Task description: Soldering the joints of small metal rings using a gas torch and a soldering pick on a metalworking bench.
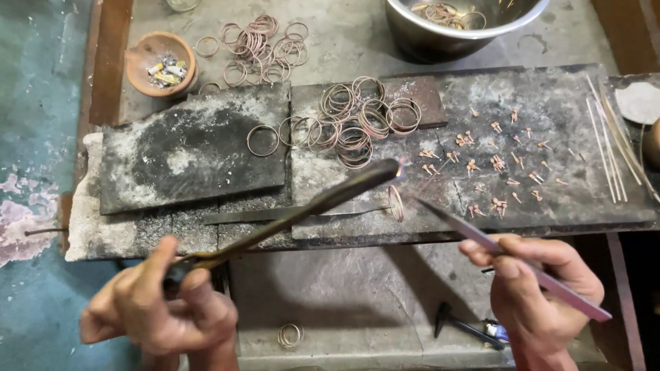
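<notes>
Left hand [161,302] grips torch [295,209]; right hand [540,285] grips tweezers [509,257].

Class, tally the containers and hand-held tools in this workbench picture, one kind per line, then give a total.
Steel bowl: 1
Clay dish: 1
Torch pipe in left hand: 1
Long tweezers in right hand: 1
Total: 4

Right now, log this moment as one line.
left hand: holds torch | right hand: holds tweezers | flame at ring on slab

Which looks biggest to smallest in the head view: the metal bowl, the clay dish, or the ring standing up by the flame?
1. Metal bowl, though partly cut off.
2. Clay dish.
3. Standing ring.
</notes>
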